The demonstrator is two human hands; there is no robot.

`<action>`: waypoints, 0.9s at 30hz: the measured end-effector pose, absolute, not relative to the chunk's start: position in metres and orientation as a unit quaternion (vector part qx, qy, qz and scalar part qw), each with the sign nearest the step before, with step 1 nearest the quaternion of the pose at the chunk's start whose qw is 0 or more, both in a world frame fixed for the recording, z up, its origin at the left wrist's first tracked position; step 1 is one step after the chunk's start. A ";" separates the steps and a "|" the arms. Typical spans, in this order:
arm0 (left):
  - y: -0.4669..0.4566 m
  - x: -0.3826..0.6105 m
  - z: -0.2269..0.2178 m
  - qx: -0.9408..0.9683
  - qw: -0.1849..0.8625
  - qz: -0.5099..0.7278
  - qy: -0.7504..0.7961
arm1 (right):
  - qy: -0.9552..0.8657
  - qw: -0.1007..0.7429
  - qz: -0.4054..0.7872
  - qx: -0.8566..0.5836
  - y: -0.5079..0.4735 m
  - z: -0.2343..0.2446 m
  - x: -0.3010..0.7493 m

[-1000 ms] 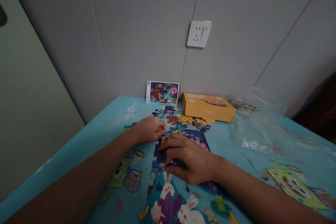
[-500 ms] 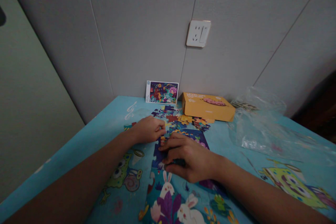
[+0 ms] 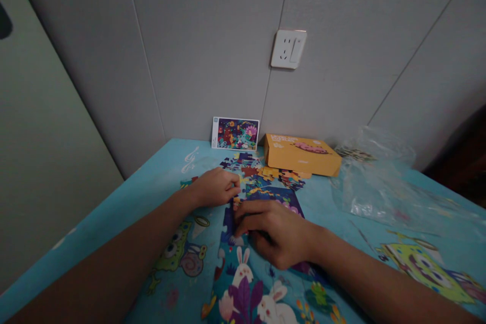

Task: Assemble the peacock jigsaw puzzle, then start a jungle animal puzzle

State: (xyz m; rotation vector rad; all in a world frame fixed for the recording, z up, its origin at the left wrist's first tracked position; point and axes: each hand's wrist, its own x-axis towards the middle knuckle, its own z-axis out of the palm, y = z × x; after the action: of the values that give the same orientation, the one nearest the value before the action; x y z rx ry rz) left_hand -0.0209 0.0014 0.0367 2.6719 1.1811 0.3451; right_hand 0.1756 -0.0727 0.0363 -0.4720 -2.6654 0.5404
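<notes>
A partly joined jigsaw puzzle (image 3: 261,293) with rabbits and flowers lies on the blue cartoon tablecloth (image 3: 144,197). My right hand (image 3: 275,230) rests on its upper part, fingers curled and pressing down on the pieces. My left hand (image 3: 215,187) lies just left of it with fingers closed in a pinch at the puzzle's edge; what it pinches is too small to name. Loose puzzle pieces (image 3: 261,172) are scattered behind both hands.
A reference picture card (image 3: 235,133) leans on the grey wall. An orange puzzle box (image 3: 301,154) lies beside it. A crumpled clear plastic bag (image 3: 379,182) covers the right of the table. A wall socket (image 3: 287,49) sits above.
My right hand has slid slightly left and curled its fingers tighter onto the puzzle. The left hand has barely moved.
</notes>
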 end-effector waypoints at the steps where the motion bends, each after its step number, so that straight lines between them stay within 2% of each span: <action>1: 0.001 -0.021 0.037 0.904 0.101 0.117 0.400 | -0.948 0.194 0.190 -0.167 -0.072 0.035 0.175; 5: 0.002 -0.021 0.036 0.902 0.100 0.117 0.402 | -0.947 0.210 0.159 -0.185 -0.071 0.033 0.176; 11: 0.001 -0.021 0.037 0.899 0.101 0.114 0.410 | -0.880 0.179 0.063 -0.435 -0.056 0.030 0.185; 14: -0.001 -0.021 0.039 0.899 0.106 0.104 0.412 | -0.844 0.157 0.044 -0.511 -0.049 0.030 0.191; 27: -0.004 -0.020 0.041 0.903 0.122 0.096 0.402 | -0.818 0.142 0.024 -0.557 -0.044 0.029 0.194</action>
State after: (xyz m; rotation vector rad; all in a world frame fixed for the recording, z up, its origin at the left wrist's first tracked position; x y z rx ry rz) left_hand -0.0202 -0.0040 0.0408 2.6346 1.1723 0.2812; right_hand 0.1939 -0.0444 0.0295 -1.6059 -2.3609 0.0679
